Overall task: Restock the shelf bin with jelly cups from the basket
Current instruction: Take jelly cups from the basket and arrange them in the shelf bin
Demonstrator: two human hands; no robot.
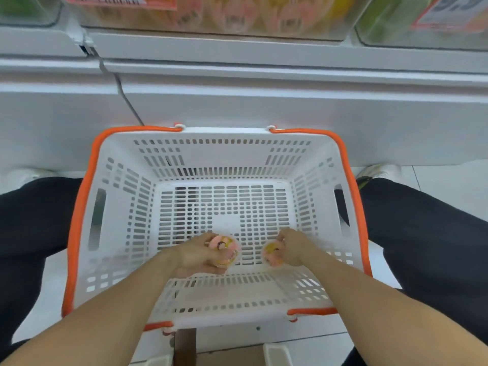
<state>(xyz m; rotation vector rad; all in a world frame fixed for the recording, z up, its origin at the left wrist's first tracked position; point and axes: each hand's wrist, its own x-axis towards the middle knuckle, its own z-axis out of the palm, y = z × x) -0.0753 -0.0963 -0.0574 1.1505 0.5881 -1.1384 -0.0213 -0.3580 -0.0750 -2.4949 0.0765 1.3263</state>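
Both bare forearms reach forward and down from the lower corners of the view, converging inside the basket (pixel 219 154), a white slotted one with orange handles folded down along its rim. It sits on the floor between the person's dark-trousered legs (pixel 34 220).

The left hand (pixel 196 256) lies low near the basket's near wall, wrist bent slightly inward, fingers curled round a cluster of jelly cups (pixel 224 250); pink and yellow lids show above the knuckles, and how many cups it holds cannot be told through the blur. The right hand (pixel 291 248) is just beside it to the right, back of the hand upward, fingers bent down and pinching a single cup (pixel 272 253) with a yellow and pink lid at its left side. The two hands are near each other but apart, both just above the basket floor.

Above, at the top edge, the clear shelf bin (pixel 211 17) on the white shelf (pixel 264 54) holds more pink and yellow cups, blurred. Similar bins flank it.
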